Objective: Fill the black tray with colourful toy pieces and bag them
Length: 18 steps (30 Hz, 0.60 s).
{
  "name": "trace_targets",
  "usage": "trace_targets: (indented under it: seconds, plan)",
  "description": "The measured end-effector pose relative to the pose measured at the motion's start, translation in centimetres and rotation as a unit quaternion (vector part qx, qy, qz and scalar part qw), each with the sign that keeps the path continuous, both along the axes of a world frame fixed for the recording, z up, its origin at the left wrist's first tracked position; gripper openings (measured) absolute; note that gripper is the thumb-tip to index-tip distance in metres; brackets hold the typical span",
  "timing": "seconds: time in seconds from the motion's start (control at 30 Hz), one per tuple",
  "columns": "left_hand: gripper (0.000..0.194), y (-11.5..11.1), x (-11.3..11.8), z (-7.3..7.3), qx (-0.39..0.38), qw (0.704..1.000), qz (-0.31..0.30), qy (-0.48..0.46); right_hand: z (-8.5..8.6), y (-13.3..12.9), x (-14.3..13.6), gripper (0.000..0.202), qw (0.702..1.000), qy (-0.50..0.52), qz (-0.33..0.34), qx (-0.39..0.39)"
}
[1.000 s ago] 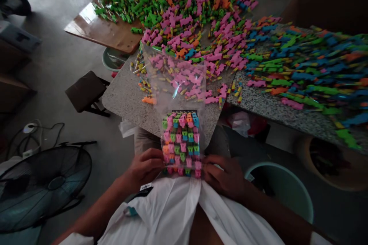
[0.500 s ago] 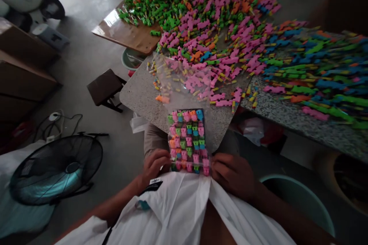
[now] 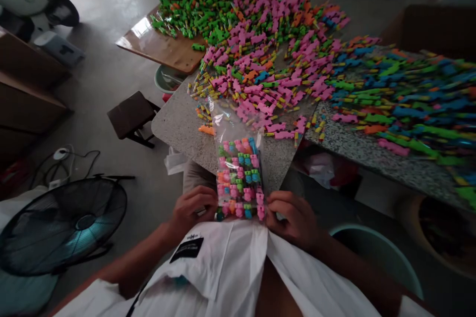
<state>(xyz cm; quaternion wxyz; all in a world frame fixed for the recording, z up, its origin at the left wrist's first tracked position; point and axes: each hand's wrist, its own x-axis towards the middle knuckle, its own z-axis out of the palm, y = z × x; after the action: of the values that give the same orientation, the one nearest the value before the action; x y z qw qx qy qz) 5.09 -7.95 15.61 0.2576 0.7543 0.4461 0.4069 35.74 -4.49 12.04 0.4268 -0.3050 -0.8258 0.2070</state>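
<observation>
A clear plastic bag (image 3: 238, 126) stands in front of my body, holding rows of small pink, green, blue and orange toys (image 3: 238, 178). Its upper part is bare film that rises over the table corner. My left hand (image 3: 195, 206) is closed on the bag's left edge near the bottom. On the opposite side, my right hand (image 3: 292, 215) pinches the lower right edge between thumb and fingers. The bag's lower end rests against my white shirt (image 3: 230, 252).
Many loose pink and green toys (image 3: 267, 59) cover the speckled stone table (image 3: 178, 124). More lie on the bench (image 3: 372, 143) at right. A wooden board (image 3: 159, 52), a stool (image 3: 132, 116), a black fan (image 3: 85, 223) and a pale green tub (image 3: 379, 252) stand around me.
The bag's top film has risen and narrowed, and now looks more upright. Both hands stay on its lower edges. The whole view has shifted slightly.
</observation>
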Motion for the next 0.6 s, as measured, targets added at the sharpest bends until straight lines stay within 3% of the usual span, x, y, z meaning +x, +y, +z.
trace_targets:
  seconds: [0.27, 0.43, 0.6]
  plan:
    - [0.015, -0.4, -0.8, 0.0, 0.032, 0.999, -0.011, 0.02, -0.6, -0.1, 0.9, 0.024, 0.999, -0.007, 0.041, 0.019]
    - [0.012, -0.2, -0.6, 0.7, 0.056, 0.998, 0.01, 0.038, 1.0, 0.6, 0.1, 0.023, 1.0, 0.002, 0.018, 0.018]
    - [0.013, 1.6, -0.5, 2.3, 0.082, 0.992, 0.069, 0.065, 3.3, 2.7, -1.3, 0.021, 1.0, 0.015, -0.013, 0.001]
